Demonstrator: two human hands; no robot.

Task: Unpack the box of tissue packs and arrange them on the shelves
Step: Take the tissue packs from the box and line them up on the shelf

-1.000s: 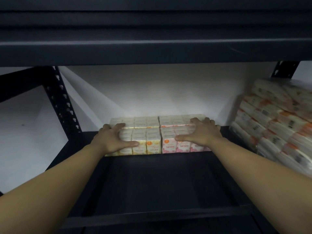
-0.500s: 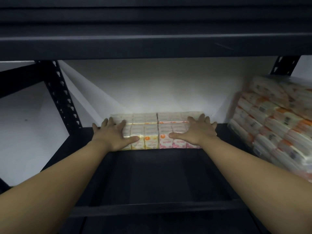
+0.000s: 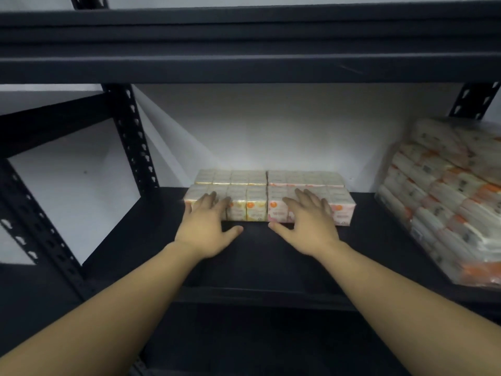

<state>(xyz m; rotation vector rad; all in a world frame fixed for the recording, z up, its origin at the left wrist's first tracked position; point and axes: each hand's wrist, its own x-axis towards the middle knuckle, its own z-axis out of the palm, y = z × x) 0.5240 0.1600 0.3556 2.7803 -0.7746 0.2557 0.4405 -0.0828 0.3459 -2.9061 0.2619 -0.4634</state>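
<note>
Both hands, left hand (image 3: 207, 229) and right hand (image 3: 309, 226), have drawn back, fingers relaxed and spread over tissue packs (image 3: 256, 206); a wrapped bundle (image 3: 447, 191) sits right on the shelf (image 3: 271, 267)

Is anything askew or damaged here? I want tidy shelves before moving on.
Nothing stands out. The small tissue packs sit in straight rows at the back of the shelf; the big wrapped bundle leans slightly but looks intact.

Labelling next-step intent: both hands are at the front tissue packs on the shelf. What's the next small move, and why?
Probably draw both hands back off the shelf to fetch more. The left hand and right hand lie open against the front row of tissue packs, which already sits flush before the back row, gripping nothing. Bare shelf remains in front.
</note>
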